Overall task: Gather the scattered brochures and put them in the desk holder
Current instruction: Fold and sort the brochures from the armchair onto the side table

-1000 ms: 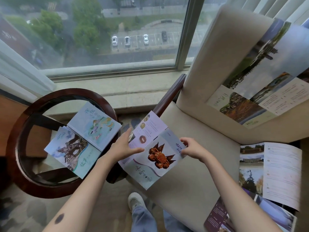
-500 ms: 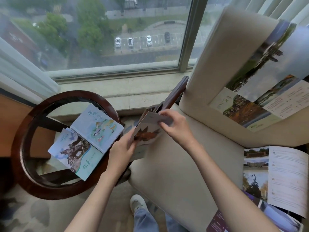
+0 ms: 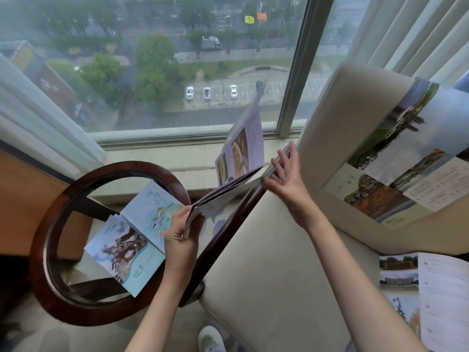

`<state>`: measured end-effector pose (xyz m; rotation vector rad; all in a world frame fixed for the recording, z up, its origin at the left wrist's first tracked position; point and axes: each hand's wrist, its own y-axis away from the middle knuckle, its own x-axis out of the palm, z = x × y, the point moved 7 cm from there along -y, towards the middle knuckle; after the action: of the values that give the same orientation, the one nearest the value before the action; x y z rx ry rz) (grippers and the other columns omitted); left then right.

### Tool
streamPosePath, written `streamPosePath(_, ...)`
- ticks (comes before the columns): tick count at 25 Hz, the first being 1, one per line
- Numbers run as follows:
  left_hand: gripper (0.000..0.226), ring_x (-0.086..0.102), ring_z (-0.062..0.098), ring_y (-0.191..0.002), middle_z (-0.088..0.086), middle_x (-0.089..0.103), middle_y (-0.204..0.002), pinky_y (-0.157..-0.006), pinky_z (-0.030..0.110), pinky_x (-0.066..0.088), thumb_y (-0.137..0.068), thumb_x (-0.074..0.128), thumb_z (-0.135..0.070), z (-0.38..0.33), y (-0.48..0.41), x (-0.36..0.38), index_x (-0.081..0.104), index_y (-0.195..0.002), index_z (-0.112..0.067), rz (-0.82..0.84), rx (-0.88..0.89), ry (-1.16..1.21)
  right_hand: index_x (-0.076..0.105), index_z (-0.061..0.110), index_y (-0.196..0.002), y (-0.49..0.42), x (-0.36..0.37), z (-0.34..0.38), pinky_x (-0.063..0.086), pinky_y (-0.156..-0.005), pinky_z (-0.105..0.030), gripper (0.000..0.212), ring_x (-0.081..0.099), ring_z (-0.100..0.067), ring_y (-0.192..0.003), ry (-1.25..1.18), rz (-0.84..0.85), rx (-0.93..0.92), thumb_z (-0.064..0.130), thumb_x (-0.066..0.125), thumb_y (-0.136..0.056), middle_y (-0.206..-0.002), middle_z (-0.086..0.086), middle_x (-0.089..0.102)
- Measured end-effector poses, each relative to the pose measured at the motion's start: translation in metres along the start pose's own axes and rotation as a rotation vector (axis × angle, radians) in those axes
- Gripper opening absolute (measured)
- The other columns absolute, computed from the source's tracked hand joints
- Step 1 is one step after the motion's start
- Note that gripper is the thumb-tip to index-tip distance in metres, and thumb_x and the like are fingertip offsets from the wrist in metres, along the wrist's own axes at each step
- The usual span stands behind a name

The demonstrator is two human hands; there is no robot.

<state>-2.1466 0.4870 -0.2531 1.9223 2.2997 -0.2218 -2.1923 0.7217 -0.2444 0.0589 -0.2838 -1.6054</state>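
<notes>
I hold a folded brochure (image 3: 223, 196) up in the air, between the round table (image 3: 50, 250) on the left and the chair (image 3: 266, 262) on the right. My left hand (image 3: 181, 241) grips its near end. My right hand (image 3: 285, 174) is flat, and its straight fingers just touch the far end and grab nothing. One page (image 3: 245, 148) has flopped open and stands up. I think this brochure is very light and thin, just paper. It bends easily, and its shiny pages may slide over each other, so a pinch at one corner could let it fan out. The best place to hold it is along the folded edge, with all the pages squeezed together. The loose page needs to go down flat first. Two more lie side by side on the table, a blue brochure (image 3: 152, 212) farther and a statue brochure (image 3: 121, 252) nearer. A big brochure (image 3: 396, 158) leans on the chair back, and another one (image 3: 436, 295) lies at the near right. I cannot see the desk holder.
</notes>
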Motion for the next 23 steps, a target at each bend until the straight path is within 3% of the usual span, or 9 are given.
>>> streamPosePath(3, 0.061, 0.055, -0.008, -0.09, 0.004, 0.062, -0.105, -0.083, 0.005, 0.041, -0.084, 0.059, 0.004, 0.006, 0.011, 0.003, 0.064, -0.09, -0.057, 0.042, 0.049, -0.062, 0.017, 0.023, -0.148, 0.003, -0.018, 0.002, 0.041, -0.104, -0.04, 0.093, 0.046, -0.019, -0.129, -0.408, -0.067, 0.113, 0.072, 0.048, -0.075, -0.148, -0.006, 0.036)
streamPosePath(5, 0.065, 0.053, 0.001, -0.1, -0.02, 0.062, -0.107, -0.09, 0.008, 0.039, -0.083, 0.059, 0.003, 0.006, 0.02, 0.006, 0.06, -0.098, -0.06, 0.09, 0.148, -0.118, 0.025, 0.019, -0.146, 0.003, -0.029, 0.003, 0.044, -0.099, -0.038, 0.073, 0.048, -0.019, -0.126, -0.294, -0.14, 0.183, 0.059, 0.04, -0.086, -0.148, -0.01, 0.038)
streamPosePath(7, 0.058, 0.047, 0.0, -0.103, -0.033, 0.058, -0.106, -0.093, 0.016, 0.038, -0.082, 0.06, -0.002, 0.006, 0.029, 0.012, 0.06, -0.103, -0.057, 0.133, 0.255, -0.208, 0.036, 0.015, -0.141, 0.002, -0.029, 0.011, 0.048, -0.093, -0.031, 0.063, 0.054, -0.014, -0.121, -0.1, -0.139, 0.165, 0.043, 0.052, -0.087, -0.139, -0.008, 0.049)
streamPosePath(10, 0.047, 0.043, -0.002, -0.096, -0.027, 0.057, -0.098, -0.087, 0.033, 0.04, -0.079, 0.062, -0.005, 0.013, 0.038, 0.02, 0.061, -0.109, -0.042, 0.153, 0.254, -0.265, 0.057, 0.009, -0.124, 0.006, -0.021, 0.033, 0.051, -0.072, -0.011, 0.038, 0.061, -0.004, -0.097, 0.25, -0.121, -0.005, 0.004, 0.06, -0.086, -0.116, -0.005, 0.063)
streamPosePath(13, 0.038, 0.048, 0.002, -0.093, -0.021, 0.057, -0.091, -0.083, 0.04, 0.045, -0.079, 0.065, -0.005, 0.013, 0.039, 0.021, 0.068, -0.097, -0.039, 0.119, 0.218, -0.244, 0.06, 0.006, -0.11, 0.011, -0.009, 0.045, 0.049, -0.075, -0.009, 0.038, 0.063, -0.004, -0.091, 0.359, -0.08, -0.106, -0.014, 0.052, -0.079, -0.1, -0.004, 0.066)
streamPosePath(15, 0.042, 0.054, 0.002, -0.09, -0.015, 0.061, -0.088, -0.082, 0.031, 0.047, -0.079, 0.069, -0.005, 0.015, 0.034, 0.02, 0.063, -0.102, -0.04, 0.076, 0.106, -0.202, 0.06, 0.009, -0.1, 0.018, 0.0, 0.047, 0.049, -0.077, -0.01, 0.036, 0.065, 0.0, -0.086, 0.394, -0.009, -0.141, -0.016, 0.049, -0.078, -0.09, 0.001, 0.067)
streamPosePath(19, 0.073, 0.056, 0.01, -0.078, 0.0, 0.057, -0.077, -0.083, 0.016, 0.043, -0.078, 0.071, -0.007, 0.012, 0.022, 0.019, 0.033, -0.137, -0.028, 0.004, -0.047, -0.113, 0.063, 0.017, -0.09, 0.036, 0.017, 0.043, 0.052, -0.084, -0.017, 0.036, 0.067, -0.001, -0.087, 0.413, 0.179, -0.138, -0.013, 0.048, -0.08, -0.087, 0.008, 0.069)
streamPosePath(21, 0.059, 0.053, 0.011, -0.079, 0.003, 0.053, -0.081, -0.081, 0.022, 0.046, -0.077, 0.071, -0.007, 0.005, 0.016, 0.018, 0.048, -0.129, -0.022, -0.032, -0.012, -0.208, 0.064, 0.02, -0.088, 0.042, 0.021, 0.042, 0.051, -0.085, -0.017, 0.037, 0.066, -0.003, -0.088, 0.446, 0.209, -0.133, -0.011, 0.047, -0.081, -0.087, 0.008, 0.069)
streamPosePath(23, 0.027, 0.05, 0.017, -0.088, 0.004, 0.049, -0.088, -0.083, 0.034, 0.045, -0.077, 0.073, -0.01, -0.001, 0.015, 0.014, 0.066, -0.101, -0.017, -0.104, 0.045, -0.37, 0.063, 0.025, -0.084, 0.045, 0.023, 0.042, 0.048, -0.081, -0.013, 0.038, 0.065, -0.002, -0.089, 0.481, 0.199, -0.138, -0.009, 0.046, -0.081, -0.087, 0.009, 0.07)
